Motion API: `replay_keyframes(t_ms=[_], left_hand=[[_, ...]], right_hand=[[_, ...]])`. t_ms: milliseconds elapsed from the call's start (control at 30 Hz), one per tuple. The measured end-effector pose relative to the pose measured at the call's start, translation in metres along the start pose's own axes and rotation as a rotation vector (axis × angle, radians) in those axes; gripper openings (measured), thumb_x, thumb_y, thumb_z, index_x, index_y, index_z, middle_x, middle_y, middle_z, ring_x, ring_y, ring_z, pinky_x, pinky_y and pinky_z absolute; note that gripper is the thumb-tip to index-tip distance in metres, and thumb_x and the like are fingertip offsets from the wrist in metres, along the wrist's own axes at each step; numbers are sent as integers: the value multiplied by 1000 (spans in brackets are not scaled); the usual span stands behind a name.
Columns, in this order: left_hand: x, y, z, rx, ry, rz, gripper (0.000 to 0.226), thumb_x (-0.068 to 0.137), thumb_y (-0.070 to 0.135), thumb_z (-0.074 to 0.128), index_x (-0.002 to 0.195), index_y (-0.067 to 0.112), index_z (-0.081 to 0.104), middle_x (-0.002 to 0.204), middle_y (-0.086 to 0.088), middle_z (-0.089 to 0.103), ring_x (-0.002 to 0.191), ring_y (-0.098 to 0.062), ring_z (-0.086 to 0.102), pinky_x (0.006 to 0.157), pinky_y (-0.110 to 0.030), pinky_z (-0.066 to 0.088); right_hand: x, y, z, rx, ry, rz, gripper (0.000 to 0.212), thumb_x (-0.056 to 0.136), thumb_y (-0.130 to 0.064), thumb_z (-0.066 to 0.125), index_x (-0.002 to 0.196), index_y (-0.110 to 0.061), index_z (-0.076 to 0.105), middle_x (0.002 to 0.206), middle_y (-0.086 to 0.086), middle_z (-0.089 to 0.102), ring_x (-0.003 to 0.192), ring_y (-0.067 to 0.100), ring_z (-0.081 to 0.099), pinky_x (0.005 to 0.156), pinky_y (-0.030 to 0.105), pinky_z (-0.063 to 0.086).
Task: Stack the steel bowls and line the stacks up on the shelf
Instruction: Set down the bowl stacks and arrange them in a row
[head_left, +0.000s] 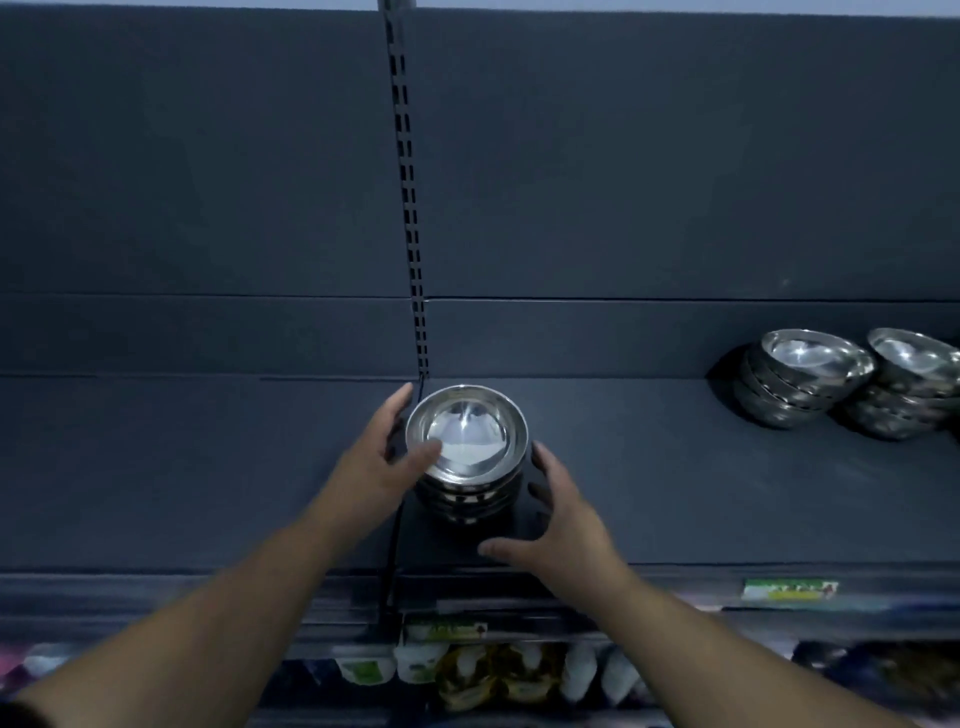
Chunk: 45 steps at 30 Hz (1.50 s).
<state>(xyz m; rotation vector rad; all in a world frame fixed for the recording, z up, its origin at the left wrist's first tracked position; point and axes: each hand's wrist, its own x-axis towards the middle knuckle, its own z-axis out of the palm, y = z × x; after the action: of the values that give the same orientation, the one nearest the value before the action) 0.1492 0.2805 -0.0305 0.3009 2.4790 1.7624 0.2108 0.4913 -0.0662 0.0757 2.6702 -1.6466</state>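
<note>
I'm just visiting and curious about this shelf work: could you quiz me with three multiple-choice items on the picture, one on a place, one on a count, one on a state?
1. Where do the other stacks stand relative to the stack between the hands?
A. To its right, nearer the back panel
B. To its left
C. On the shelf below

2. How many stacks of steel bowls show on the shelf?
A. One
B. Three
C. Five

3. How are the hands placed at the middle stack?
A. Both lifted well above it
B. Left hand against it, right hand open just beside it
C. Both pressed flat on the shelf far away

Answers: 1 A, the two stacks sit at the far right; 2 B, one in the middle and two at the right; 3 B, the left thumb overlaps the rim and the right fingers are spread.
</note>
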Motion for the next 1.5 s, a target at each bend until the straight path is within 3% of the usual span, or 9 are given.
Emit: replay_keyframes(t_ms=[167, 333, 400, 633, 700, 867, 967, 1167, 1500], left_hand=[[16, -8, -17, 212, -229, 43, 122, 52, 48, 89, 149, 38, 17, 145, 19, 39, 132, -2, 40, 112, -31, 34], [31, -8, -19, 173, -317, 80, 103, 56, 32, 91, 140, 39, 32, 121, 30, 55, 111, 14, 53, 92, -8, 43], [34, -8, -20, 151, -341, 89, 96, 59, 28, 91, 137, 39, 36, 120, 27, 58, 109, 13, 55, 91, -9, 45], [35, -8, -23, 175, -357, 110, 90, 60, 27, 90, 129, 46, 37, 119, 25, 59, 107, 14, 55, 87, -6, 44], [35, -7, -24, 188, -362, 94, 93, 58, 28, 91, 130, 47, 35, 120, 25, 58, 110, 10, 55, 95, -13, 45], [38, 14, -29, 251, -396, 64, 138, 41, 53, 90, 151, 33, 10, 150, 16, 32, 135, -5, 36, 112, -29, 32], [38, 43, -19, 315, -359, 129, 117, 56, 52, 86, 149, 41, 15, 155, 17, 21, 140, -6, 24, 109, -25, 25], [38, 100, 67, 690, -267, 383, 87, 79, 56, 66, 150, 30, 23, 159, 10, 17, 146, -11, 13, 118, -28, 14], [28, 118, 275, 1040, -397, 287, 90, 82, 67, 53, 152, 25, 16, 161, -1, 12, 147, -23, 13, 120, -38, 14]], right_hand=[[0, -4, 27, 69, 107, 47, 106, 48, -37, 93, 126, -66, 26, 133, -21, 55, 122, 2, 53, 106, 33, 45], [-2, -3, 42, 147, 201, 70, 107, 47, -46, 89, 134, -58, 29, 133, -15, 57, 122, 5, 56, 105, 38, 47], [-2, -3, 46, 153, 229, 72, 103, 49, -47, 88, 133, -58, 30, 133, -14, 57, 121, 6, 56, 105, 39, 47], [-4, -4, 49, 154, 270, 107, 96, 52, -49, 84, 134, -53, 33, 130, -14, 60, 118, 2, 58, 104, 36, 48], [-5, -6, 48, 132, 264, 128, 96, 53, -47, 85, 134, -52, 34, 130, -15, 60, 119, 2, 58, 104, 37, 48], [-9, -16, 23, -31, 193, 186, 112, 61, -32, 90, 149, -37, 21, 146, -13, 43, 132, 7, 44, 112, 36, 40], [-14, -16, -16, -213, 177, 217, 107, 69, -36, 85, 152, -30, 18, 154, -5, 31, 140, 16, 33, 115, 33, 32], [-36, 8, -113, -606, 201, 239, 86, 79, -59, 66, 149, -24, 30, 153, 1, 34, 138, 21, 36, 112, 34, 34], [-91, 77, -281, -856, 190, 323, 80, 83, -69, 49, 148, -27, 29, 153, 0, 34, 138, 24, 36, 109, 39, 37]])
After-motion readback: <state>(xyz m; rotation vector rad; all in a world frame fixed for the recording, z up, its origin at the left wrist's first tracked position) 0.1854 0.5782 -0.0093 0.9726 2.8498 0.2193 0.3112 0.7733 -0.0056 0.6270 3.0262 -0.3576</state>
